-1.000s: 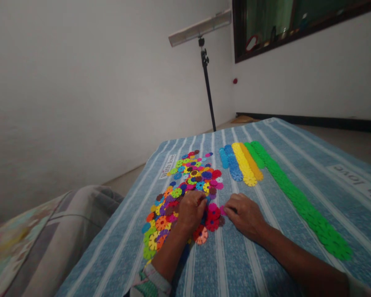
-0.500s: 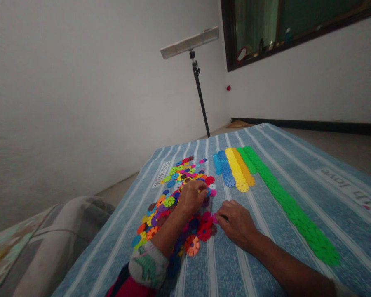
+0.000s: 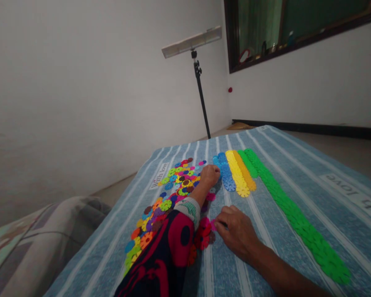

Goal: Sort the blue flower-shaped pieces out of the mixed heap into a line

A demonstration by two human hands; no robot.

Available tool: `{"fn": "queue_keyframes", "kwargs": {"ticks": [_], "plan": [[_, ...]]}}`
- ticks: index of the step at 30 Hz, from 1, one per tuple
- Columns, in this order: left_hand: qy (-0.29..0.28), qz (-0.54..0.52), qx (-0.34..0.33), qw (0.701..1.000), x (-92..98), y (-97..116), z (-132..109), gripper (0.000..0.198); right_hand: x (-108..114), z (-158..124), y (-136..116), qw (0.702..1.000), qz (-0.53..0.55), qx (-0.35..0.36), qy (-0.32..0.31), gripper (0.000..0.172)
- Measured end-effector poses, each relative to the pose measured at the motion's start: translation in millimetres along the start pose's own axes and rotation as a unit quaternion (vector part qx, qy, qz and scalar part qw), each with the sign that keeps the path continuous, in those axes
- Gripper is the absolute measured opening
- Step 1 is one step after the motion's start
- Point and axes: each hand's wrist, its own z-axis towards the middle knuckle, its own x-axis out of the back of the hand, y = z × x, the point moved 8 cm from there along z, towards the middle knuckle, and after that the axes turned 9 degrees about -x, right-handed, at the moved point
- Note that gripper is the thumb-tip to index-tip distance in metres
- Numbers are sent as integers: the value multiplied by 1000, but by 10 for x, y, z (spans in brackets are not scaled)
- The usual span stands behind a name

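Note:
My left hand (image 3: 210,175) reaches over the loose pile to the light blue row (image 3: 215,160). Its fingers are pinched at that row's near end, on a blue flower-shaped disc that they mostly cover. My right hand (image 3: 237,229) rests on the cloth with curled fingers, its tips beside a pink disc (image 3: 213,225); whether anything is inside them is hidden. Left of it spreads a pile of mixed-colour notched plastic discs (image 3: 166,205), partly behind my left sleeve. Overlapping discs form a blue row (image 3: 228,177), a yellow row (image 3: 239,177), an orange-yellow row (image 3: 249,180) and green rows (image 3: 293,214).
A striped blue cloth (image 3: 266,264) covers the table. Behind it stands a lamp on a black pole (image 3: 201,90) before a white wall (image 3: 95,82). Grey fabric (image 3: 71,239) lies beyond the left edge. A dark-framed window (image 3: 231,41) is at upper right.
My left hand has moved forward and right, from above the pile to the light blue row, carrying a blue disc. My right hand has stayed nearly in place.

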Motion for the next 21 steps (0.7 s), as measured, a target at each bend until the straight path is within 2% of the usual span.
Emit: {"fn": "queue_keyframes", "kwargs": {"ticks": [6, 10, 16, 21], "plan": [[18, 6, -19, 1000, 74, -33, -33, 25, 12, -7, 0, 1000, 10, -1, 10, 21], [11, 35, -5, 999, 115, -111, -119, 28, 16, -15, -3, 1000, 14, -6, 7, 21], [-28, 108, 14, 994, -7, -76, -184, 29, 1, -18, 11, 1000, 11, -11, -2, 22], [-16, 139, 20, 990, -54, -6, -218, 28, -30, -31, 35, 1000, -1, -11, -10, 23]]}}
